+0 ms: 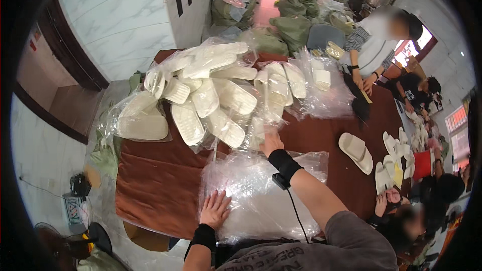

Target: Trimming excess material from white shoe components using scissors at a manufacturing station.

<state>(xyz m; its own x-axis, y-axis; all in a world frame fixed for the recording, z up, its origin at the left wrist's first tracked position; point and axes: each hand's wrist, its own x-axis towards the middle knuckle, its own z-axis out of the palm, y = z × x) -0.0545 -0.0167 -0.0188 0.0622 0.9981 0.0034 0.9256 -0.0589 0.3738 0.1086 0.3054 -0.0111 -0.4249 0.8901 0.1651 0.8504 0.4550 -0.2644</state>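
My left hand lies open, fingers spread flat on the left edge of a stack of clear plastic bags at the table's near side. Beyond the stack, my right hand reaches to the near edge of a heap of cream slippers in clear bags. Its fingers are closed at a bagged slipper; they partly hide it. Both wrists wear black bands, and a small black device with a cable hangs at the right one.
A brown cloth covers the table. Loose slippers sit to the right, beside more near co-workers. Another person's hands work at the far right by flat plastic bags. Green sacks stand behind; a fan is lower left.
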